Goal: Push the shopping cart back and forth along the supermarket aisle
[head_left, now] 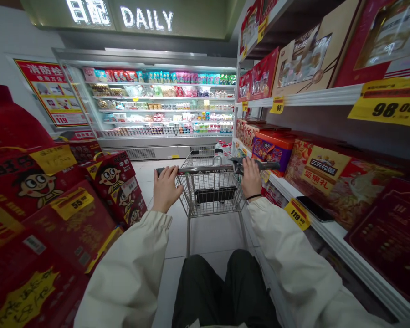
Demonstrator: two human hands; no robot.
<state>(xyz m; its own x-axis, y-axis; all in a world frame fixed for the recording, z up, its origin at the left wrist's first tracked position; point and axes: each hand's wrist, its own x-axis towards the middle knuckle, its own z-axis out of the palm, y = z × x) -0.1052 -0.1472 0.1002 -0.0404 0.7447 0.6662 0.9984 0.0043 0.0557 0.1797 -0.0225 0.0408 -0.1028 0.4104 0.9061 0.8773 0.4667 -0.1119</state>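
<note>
Two bare hands grasp the dark handlebar (205, 171) of a wire shopping cart (215, 196), which stands straight ahead between stacked red boxes (116, 180) on the left and a white shelf (314, 97) on the right, facing a chilled display case (157, 142). The left hand (166, 189) curls around the bar near its left end; the right hand (252, 178) wraps over it beside a dark fitting (238, 165), short of the opposite end. Such a wide hold should steer well, though whether the cart is rolling I cannot tell. Good handling probably means equal pressure from both palms and small corrections, since the bar's right tip looks near the purple tub (275, 146) and a swing that way might knock it. The right elbow is best tucked in, well off the phone-like slab (314, 208) on the ledge below the tagged boxes.
</note>
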